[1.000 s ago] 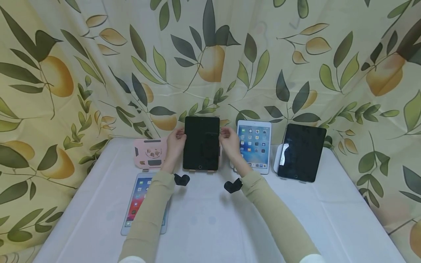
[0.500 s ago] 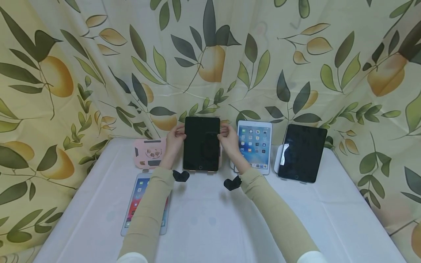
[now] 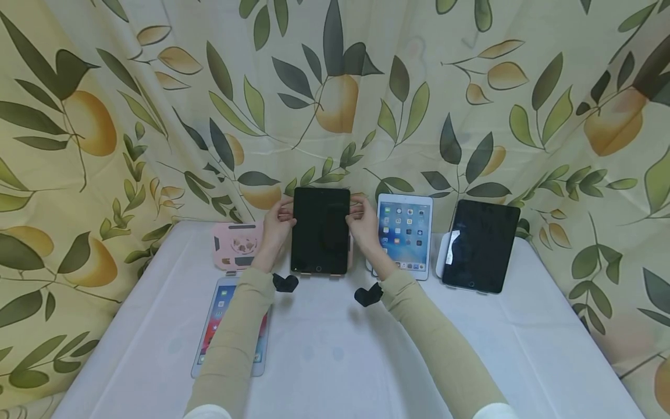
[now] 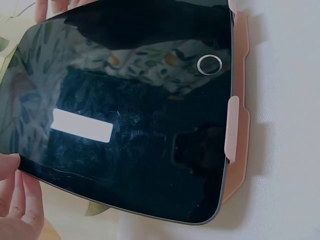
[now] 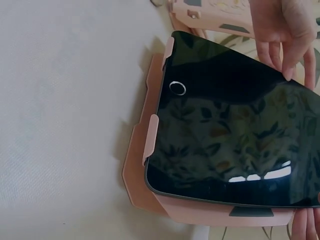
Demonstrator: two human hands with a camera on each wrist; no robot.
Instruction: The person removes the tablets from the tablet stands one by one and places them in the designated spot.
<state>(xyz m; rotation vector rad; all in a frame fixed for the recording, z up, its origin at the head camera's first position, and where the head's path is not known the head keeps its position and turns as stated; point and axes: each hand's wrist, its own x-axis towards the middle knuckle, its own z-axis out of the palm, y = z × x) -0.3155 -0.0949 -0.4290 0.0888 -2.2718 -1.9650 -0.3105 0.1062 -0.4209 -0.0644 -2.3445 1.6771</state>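
A black tablet (image 3: 320, 231) with a dark screen and a round home button leans upright on a pink stand (image 5: 137, 172). Two small pink lips of the stand hook over its lower edge in both wrist views. My left hand (image 3: 277, 230) pinches the tablet's left edge, thumb at the front rim and fingers behind. On the opposite edge my right hand (image 3: 364, 227) pinches in the same way. The thumb (image 4: 9, 162) of the left hand shows on the rim in the left wrist view. Most of the stand is hidden behind the tablet.
Another pink stand (image 3: 230, 247) is at the left, behind a white tablet (image 3: 211, 326) lying flat, partly under the left sleeve. A lit white tablet (image 3: 405, 230) and a second black tablet (image 3: 481, 244) stand at the right. A patterned curtain (image 3: 408, 35) hangs behind the white table (image 3: 523, 361).
My right thumb has come onto the front rim of the tablet since a second ago. Both hands stay at its sides, and the tablet keeps its place on the stand.
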